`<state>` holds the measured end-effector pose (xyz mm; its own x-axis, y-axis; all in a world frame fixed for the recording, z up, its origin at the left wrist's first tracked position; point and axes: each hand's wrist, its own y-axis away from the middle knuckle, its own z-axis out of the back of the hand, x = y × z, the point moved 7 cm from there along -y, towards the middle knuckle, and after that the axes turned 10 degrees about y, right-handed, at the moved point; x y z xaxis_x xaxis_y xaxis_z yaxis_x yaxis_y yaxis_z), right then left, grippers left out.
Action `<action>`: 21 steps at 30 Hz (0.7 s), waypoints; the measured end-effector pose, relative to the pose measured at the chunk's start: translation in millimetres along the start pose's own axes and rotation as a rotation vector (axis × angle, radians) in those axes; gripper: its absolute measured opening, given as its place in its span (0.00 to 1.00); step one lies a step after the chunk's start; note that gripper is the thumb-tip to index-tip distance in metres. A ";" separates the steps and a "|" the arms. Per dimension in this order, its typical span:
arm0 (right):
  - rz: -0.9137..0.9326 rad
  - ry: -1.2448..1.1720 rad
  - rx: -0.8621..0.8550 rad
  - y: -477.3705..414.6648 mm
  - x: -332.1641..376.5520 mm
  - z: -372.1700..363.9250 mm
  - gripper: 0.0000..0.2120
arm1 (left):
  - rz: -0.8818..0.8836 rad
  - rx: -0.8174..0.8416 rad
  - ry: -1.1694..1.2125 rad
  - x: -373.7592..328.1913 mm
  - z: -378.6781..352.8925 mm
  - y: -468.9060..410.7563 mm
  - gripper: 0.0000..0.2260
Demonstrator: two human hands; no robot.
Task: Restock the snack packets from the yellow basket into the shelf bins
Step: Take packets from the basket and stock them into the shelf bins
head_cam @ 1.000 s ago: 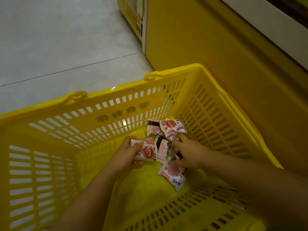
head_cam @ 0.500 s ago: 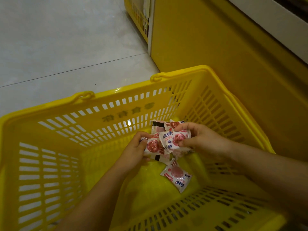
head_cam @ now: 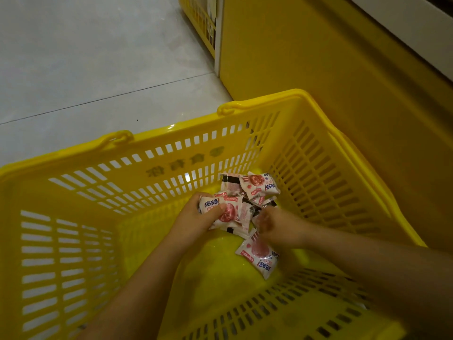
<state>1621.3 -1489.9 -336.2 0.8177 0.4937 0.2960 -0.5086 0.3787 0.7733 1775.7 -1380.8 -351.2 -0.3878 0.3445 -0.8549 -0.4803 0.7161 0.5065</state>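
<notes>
Blurred right hand [head_cam: 274,225], grip unclear.

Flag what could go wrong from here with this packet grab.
1. The left hand grips several white-and-pink plastic snack packets in a loose fan; one may slip out on lifting.
2. The right hand is motion-blurred, its grasp unclear; it might fumble its pick.
3. The single packet lying on the floor of the yellow slotted plastic basket, beside the right wrist, could get overlooked.
</notes>
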 end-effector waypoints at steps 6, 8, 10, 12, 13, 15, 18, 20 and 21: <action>-0.108 0.312 0.069 -19.4 -8.3 -43.5 0.28 | -0.041 -0.012 -0.045 0.2 -2.2 2.6 0.11; -0.103 0.349 0.096 -22.7 -10.6 -43.1 0.25 | -0.044 -0.006 -0.064 -1.0 -1.3 2.8 0.11; -0.101 0.309 0.158 -21.7 -14.4 -42.9 0.22 | -0.052 -0.007 -0.084 -2.9 -0.1 2.2 0.11; -0.085 0.231 0.214 -15.5 -14.6 -39.6 0.22 | -0.066 0.003 -0.113 -5.7 -0.1 2.4 0.12; -0.070 0.212 0.224 -10.2 -12.8 -34.6 0.22 | -0.078 0.014 -0.127 -7.9 -0.5 3.2 0.12; -0.041 0.164 0.202 3.2 -7.4 -17.3 0.24 | -0.102 0.033 -0.140 -14.7 -1.9 6.7 0.11; 0.024 -0.012 0.133 36.5 6.0 19.9 0.30 | -0.120 0.045 -0.112 -29.3 -7.0 15.7 0.10; 0.088 -0.095 0.082 67.7 19.0 46.0 0.24 | -0.156 0.037 -0.090 -46.2 -12.4 24.8 0.09; 0.112 -0.107 0.034 85.5 24.7 60.2 0.18 | -0.189 0.032 -0.086 -57.7 -16.0 30.4 0.09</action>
<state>1614.3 -1492.4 -229.0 0.7812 0.4445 0.4384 -0.5904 0.2979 0.7501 1770.9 -1388.5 -284.7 -0.2241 0.2518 -0.9415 -0.5119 0.7916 0.3336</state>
